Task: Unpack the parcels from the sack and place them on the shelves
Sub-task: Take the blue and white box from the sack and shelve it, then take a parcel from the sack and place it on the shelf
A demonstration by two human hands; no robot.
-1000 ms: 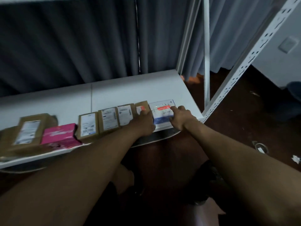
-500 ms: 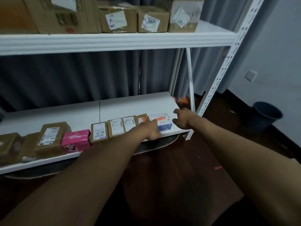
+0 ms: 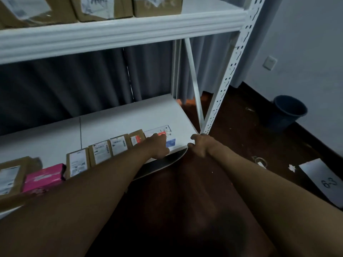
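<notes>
A white parcel point(image 3: 169, 135) with a red and blue label lies flat at the right end of a row on the lower white shelf point(image 3: 130, 115). My left hand point(image 3: 157, 147) rests on top of it, fingers pointing toward the back. My right hand point(image 3: 201, 145) hovers at the shelf's front right corner, off the parcel, fingers loosely curled and holding nothing. Left of the white parcel stand a small brown box with a red label point(image 3: 136, 139), several brown labelled boxes point(image 3: 100, 153) and a pink parcel point(image 3: 43, 177). No sack is in view.
The upper shelf point(image 3: 120, 34) carries cardboard boxes point(image 3: 104, 6). A perforated white upright point(image 3: 228, 75) stands at the right corner. A dark bin point(image 3: 289, 110), a white sheet marked 63 point(image 3: 324, 180) and scraps lie on the dark floor. A dark curved object point(image 3: 163, 164) sits under the shelf.
My right hand has come off the white parcel and drawn back to the shelf's right corner. My left hand stays on the parcel. The view has tilted up, showing the upper shelf.
</notes>
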